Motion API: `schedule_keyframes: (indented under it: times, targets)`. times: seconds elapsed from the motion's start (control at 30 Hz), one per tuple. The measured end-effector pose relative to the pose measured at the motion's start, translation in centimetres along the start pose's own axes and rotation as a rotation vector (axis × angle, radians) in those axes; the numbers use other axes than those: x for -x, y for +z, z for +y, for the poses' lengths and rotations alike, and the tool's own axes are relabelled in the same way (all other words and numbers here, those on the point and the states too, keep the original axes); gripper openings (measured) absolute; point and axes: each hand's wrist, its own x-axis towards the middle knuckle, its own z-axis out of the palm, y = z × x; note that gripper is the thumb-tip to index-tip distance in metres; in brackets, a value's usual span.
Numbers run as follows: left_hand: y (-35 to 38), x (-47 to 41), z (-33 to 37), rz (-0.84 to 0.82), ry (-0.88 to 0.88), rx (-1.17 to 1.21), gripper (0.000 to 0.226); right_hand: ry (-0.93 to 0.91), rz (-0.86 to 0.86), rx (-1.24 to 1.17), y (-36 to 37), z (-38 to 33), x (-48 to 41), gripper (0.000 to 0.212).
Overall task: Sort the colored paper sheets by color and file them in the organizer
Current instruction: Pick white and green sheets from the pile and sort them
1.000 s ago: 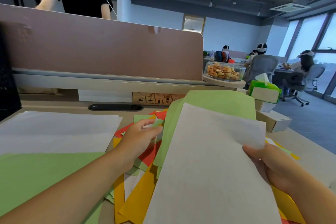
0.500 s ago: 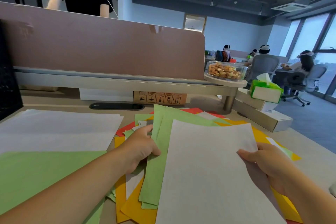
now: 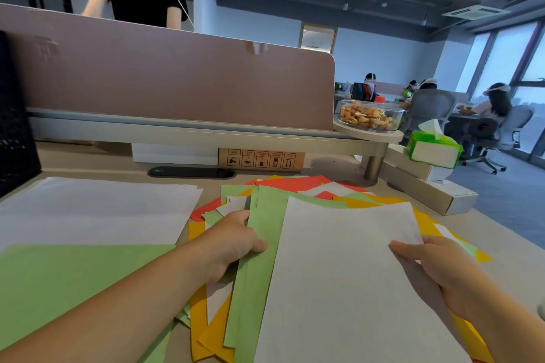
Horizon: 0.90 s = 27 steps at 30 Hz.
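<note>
A mixed pile of red, yellow, green and white sheets (image 3: pixel 298 184) covers the middle of the desk. On top of it lies a white sheet (image 3: pixel 348 274), and my right hand (image 3: pixel 433 271) pinches its right edge. Under the white sheet are green sheets (image 3: pixel 259 244); my left hand (image 3: pixel 233 244) grips their left edge, thumb on top. To the left lie a sorted white stack (image 3: pixel 94 209) and, nearer to me, a sorted green stack (image 3: pixel 65 283). A black mesh organizer (image 3: pixel 14 132) shows at the far left edge.
A brown partition (image 3: pixel 177 82) and a raised shelf (image 3: pixel 191 134) bound the desk's far side. A glass bowl of nuts (image 3: pixel 368 115) sits on the shelf's right end. A green tissue pack (image 3: pixel 433 147) lies on white boxes (image 3: pixel 427 186) at right. A person stands behind the partition.
The green and white sheets were lifted and tilted up a second ago; they have come down flat onto the pile. My left hand moved from the pile's small scraps to the green sheets' edge.
</note>
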Motion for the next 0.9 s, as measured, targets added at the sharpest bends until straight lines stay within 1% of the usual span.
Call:
schedule_keyframes:
  times: [0.07,0.2,0.3,0.43,0.5,0.57,0.67,0.77,0.83,0.9]
  targets:
    - [0.0,0.0,0.1,-0.029,-0.023,-0.008,0.04,-0.001,0.019,0.006,0.1,0.1,-0.1,0.01]
    - [0.2,-0.1,-0.2,0.022,0.012,-0.001,0.028,-0.001,-0.009,0.034,0.3,0.1,0.0,0.007]
    - [0.2,-0.1,-0.3,0.057,0.01,0.001,0.024,-0.007,-0.043,0.03,0.5,-0.4,0.6,0.006]
    - [0.1,-0.2,-0.2,0.065,-0.042,-0.011,0.032,0.003,-0.066,-0.008,0.5,-0.6,1.0,0.012]
    - [-0.2,0.1,0.3,0.07,-0.062,-0.025,0.033,0.029,-0.087,0.006,0.7,-0.8,1.3,0.003]
    - [-0.3,0.9,1.1,0.071,-0.032,-0.035,0.028,0.06,-0.093,-0.003,0.9,-1.0,1.6,0.011]
    - [-1.0,2.3,2.8,0.066,0.054,-0.043,0.033,0.154,-0.142,-0.069,1.2,-2.0,2.3,0.024]
    - [-3.2,3.8,4.2,0.065,0.12,-0.048,0.034,0.235,-0.245,-0.15,1.7,-3.8,3.8,0.025]
    - [-5.4,5.3,4.8,0.099,0.153,-0.062,0.034,0.224,-0.296,-0.201,2.5,-5.2,5.0,0.026]
    - [-7.7,7.3,4.8,0.125,0.157,-0.033,0.037,0.202,-0.33,-0.199,3.9,-6.3,6.2,0.027]
